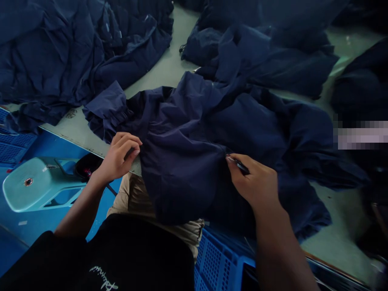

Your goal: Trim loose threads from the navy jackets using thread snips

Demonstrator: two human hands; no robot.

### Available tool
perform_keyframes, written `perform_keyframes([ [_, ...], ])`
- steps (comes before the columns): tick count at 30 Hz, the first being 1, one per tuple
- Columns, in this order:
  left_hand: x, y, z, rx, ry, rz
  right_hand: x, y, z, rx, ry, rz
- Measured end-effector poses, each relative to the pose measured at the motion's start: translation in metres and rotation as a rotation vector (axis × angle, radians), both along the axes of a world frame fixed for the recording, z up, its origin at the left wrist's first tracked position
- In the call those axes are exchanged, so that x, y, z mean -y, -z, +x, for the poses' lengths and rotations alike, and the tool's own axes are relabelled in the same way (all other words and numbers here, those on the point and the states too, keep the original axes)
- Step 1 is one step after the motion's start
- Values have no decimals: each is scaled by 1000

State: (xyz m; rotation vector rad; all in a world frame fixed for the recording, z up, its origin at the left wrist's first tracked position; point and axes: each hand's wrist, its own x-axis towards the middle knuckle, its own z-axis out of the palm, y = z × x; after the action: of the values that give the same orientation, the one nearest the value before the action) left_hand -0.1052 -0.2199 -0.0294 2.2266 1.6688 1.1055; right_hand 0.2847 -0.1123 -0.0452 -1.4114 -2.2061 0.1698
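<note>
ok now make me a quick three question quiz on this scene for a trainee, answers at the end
1. True or false: the right hand holds a small dark tool over the navy garment.

2. Multiple choice: what is on the floor at the person's left?
a) a white ladder
b) a turquoise stool
c) a red bucket

3. Fill in the blank: the plastic crate below the near edge of the table is ____ in colour.

Key: 1 true; 2 b; 3 blue
</note>
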Motion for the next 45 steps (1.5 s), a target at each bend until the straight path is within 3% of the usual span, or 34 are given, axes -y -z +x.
perform_keyframes([
  [6,15,-2,-6,136,35,45,-1,3,-1,-6,18,11],
  [15,23,9,-11,67,49,163,-1,3,-1,-8,3,74],
  [19,24,10,-7,108,-37,178,1,2,-1,-24,3,144],
  [23,24,10,0,136,-18,266,1,2,-1,-32,19,154],
  [27,19,11,18,130,-25,246,2,2,-4,-20,10,125],
  [33,-2,-2,50,-32,172,205,25,9,-15,70,-92,46],
  [38,-55,-20,61,-112,279,93,56,10,-25,122,-102,41],
  [40,-80,-20,55,-168,225,-17,68,7,-28,146,-75,43],
  [42,-96,-16,45,-240,91,-171,84,4,-31,173,-45,48],
  [45,-92,-7,24,-325,-50,-375,116,0,-32,207,-4,43],
])
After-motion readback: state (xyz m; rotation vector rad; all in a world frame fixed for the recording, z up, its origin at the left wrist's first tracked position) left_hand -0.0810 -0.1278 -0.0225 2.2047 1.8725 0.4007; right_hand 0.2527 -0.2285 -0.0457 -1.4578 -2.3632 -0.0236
